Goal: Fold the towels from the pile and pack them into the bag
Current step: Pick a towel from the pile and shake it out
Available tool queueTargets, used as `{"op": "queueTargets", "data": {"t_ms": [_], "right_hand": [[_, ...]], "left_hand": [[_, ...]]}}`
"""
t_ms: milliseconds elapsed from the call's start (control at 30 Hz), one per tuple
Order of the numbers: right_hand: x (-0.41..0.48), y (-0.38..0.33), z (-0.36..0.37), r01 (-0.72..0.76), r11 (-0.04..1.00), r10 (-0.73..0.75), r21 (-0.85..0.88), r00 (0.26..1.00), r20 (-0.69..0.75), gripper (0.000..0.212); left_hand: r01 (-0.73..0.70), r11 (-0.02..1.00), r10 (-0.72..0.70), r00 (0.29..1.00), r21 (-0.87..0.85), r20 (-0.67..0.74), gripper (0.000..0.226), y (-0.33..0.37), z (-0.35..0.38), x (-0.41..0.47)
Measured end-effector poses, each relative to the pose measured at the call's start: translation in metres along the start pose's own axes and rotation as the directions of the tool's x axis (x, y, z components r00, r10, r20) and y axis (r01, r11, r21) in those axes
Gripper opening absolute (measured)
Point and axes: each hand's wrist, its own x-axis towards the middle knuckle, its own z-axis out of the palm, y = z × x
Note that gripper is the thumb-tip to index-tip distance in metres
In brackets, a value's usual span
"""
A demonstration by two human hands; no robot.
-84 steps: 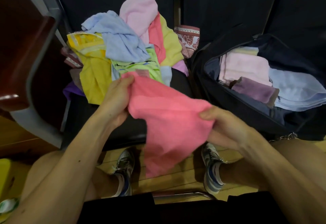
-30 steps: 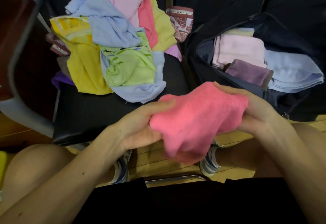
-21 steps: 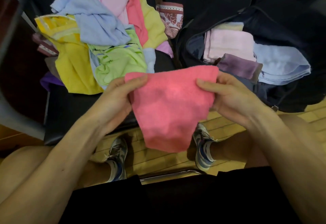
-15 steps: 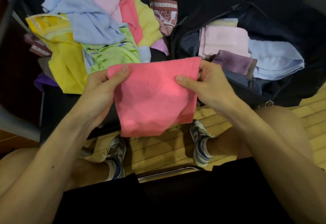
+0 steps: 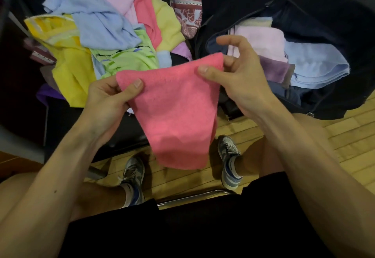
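Mid-fold on 1 pink towel [image 5: 176, 111], held mid-air between pile [image 5: 97, 34] and bag [image 5: 324, 99], left hand [image 5: 107, 99] and right hand [image 5: 237, 75] each pinching 1 top corner; next probably needs the 2 corners brought together, then towel into the bag.

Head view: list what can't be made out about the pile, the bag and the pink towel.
1. The pile: lower towels buried under top ones.
2. The bag: bottom and spare room, covered by folded towels.
3. The pink towel: layer count and far side; it also hides fingers of the left hand and right hand.
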Motion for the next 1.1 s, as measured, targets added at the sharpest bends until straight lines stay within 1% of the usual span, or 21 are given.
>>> {"op": "queueTargets", "data": {"t_ms": [33,100,167,233,267,367,500,567,633,733,800,867,933,1033,1100], "right_hand": [[0.0,0.0,-0.004,0.039,0.999,-0.038,-0.023,0.998,0.054,0.059],[0.0,0.002,-0.013,0.109,0.982,-0.092,-0.151,0.989,0.116,0.056],[0.0,0.007,-0.019,0.151,0.935,-0.125,-0.322,0.987,0.1,0.05],[-0.001,0.013,-0.023,0.15,0.878,-0.148,-0.454,0.988,0.039,0.044],[-0.001,0.014,-0.024,0.136,0.861,-0.151,-0.491,0.988,0.008,0.042],[-0.001,0.017,-0.028,0.081,0.844,-0.133,-0.531,0.989,-0.061,0.038],[0.001,0.019,-0.028,0.087,0.766,-0.175,-0.637,0.982,-0.077,0.041],[0.001,0.02,-0.027,0.107,0.736,-0.211,-0.668,0.975,-0.076,0.04],[0.001,0.02,-0.027,0.138,0.715,-0.258,-0.685,0.963,-0.075,0.038],[0.003,0.021,-0.029,0.169,0.682,-0.313,-0.711,0.947,-0.075,0.025],[0.004,0.022,-0.03,0.171,0.675,-0.316,-0.717,0.946,-0.072,0.018],[0.005,0.023,-0.031,0.151,0.709,-0.285,-0.689,0.955,-0.083,0.01],[0.006,0.022,-0.03,0.146,0.75,-0.262,-0.645,0.961,-0.088,0.005],[0.006,0.018,-0.028,0.122,0.845,-0.185,-0.521,0.98,-0.071,0.01],[0.004,0.016,-0.025,0.093,0.902,-0.122,-0.422,0.992,-0.043,0.011]], "left_hand": [[-0.022,1.0,0.022,1.0,-0.002,0.019,0.019,-0.001,0.0,0.001],[-0.065,0.998,0.064,0.997,0.023,0.037,0.019,-0.004,0.001,0.001],[-0.108,0.991,0.106,0.994,0.083,0.033,0.014,-0.007,0.004,0.0],[-0.148,0.977,0.146,0.989,0.154,0.023,0.014,-0.011,0.01,-0.001],[-0.16,0.97,0.159,0.987,0.185,0.019,0.014,-0.012,0.013,-0.001],[-0.177,0.951,0.182,0.983,0.255,0.004,0.014,-0.016,0.023,-0.002],[-0.207,0.93,0.232,0.971,0.305,-0.049,0.005,-0.021,0.026,0.001],[-0.235,0.897,0.284,0.955,0.373,-0.081,0.007,-0.024,0.025,0.002],[-0.261,0.874,0.327,0.94,0.409,-0.1,0.012,-0.026,0.023,0.003],[-0.285,0.855,0.36,0.928,0.434,-0.1,0.019,-0.026,0.023,0.004],[-0.314,0.858,0.38,0.92,0.406,-0.092,0.018,-0.024,0.024,0.003],[-0.339,0.877,0.384,0.921,0.34,-0.072,0.016,-0.02,0.029,0.0],[-0.353,0.878,0.391,0.918,0.324,-0.06,0.019,-0.016,0.034,-0.004],[-0.352,0.892,0.38,0.924,0.283,-0.048,0.021,-0.011,0.034,-0.006],[-0.329,0.917,0.339,0.941,0.227,-0.004,0.025,-0.008,0.033,-0.007]]}}
